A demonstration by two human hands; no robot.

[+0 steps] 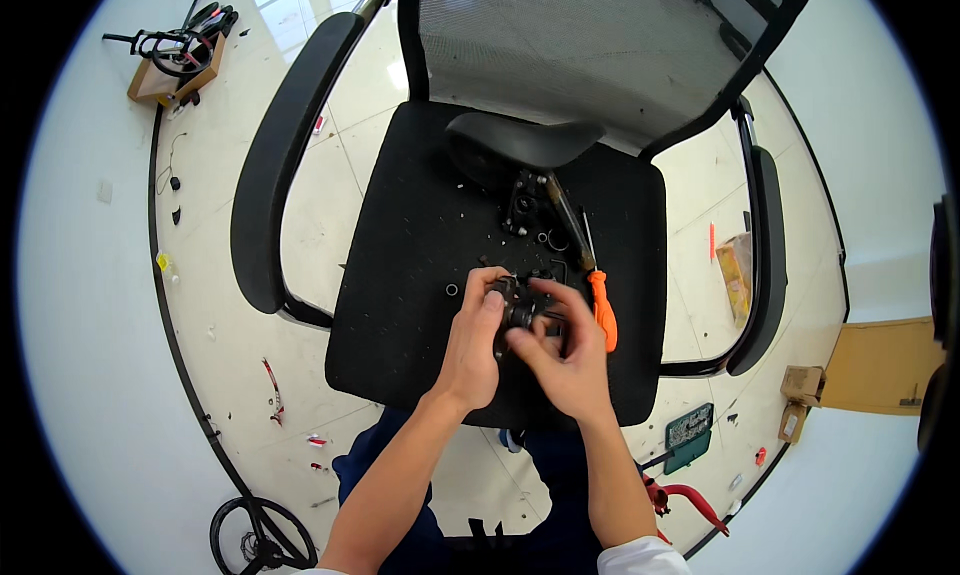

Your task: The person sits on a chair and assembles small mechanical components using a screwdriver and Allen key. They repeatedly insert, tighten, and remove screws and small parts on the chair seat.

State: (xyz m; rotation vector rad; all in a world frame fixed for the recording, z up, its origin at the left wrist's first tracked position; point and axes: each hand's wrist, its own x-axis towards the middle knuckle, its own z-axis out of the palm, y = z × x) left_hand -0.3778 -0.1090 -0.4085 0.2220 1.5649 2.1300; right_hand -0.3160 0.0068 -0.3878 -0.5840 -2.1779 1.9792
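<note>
Over the front half of a black chair seat [400,345], my left hand [474,335] grips a small black mechanical part [520,313] with a round knob-like end. My right hand [566,350] curls its thumb and fingers about the other side of that part. Something thin and metallic shows between the right fingers, too small to name. Right beside this hand lies a screwdriver [604,315] with an orange handle, its shaft pointing away. Beyond the hands rests a bicycle saddle [525,140] on its post [570,220], with a black clamp-like part [522,207] next to it.
Small rings [452,290] and bits lie loose on the seat. Armrests [290,175] flank it, and a mesh backrest [570,55] rises behind. On the floor are a wheel [262,540], a green tool case [690,437], a red frame part [690,500] and a carton of parts [180,75].
</note>
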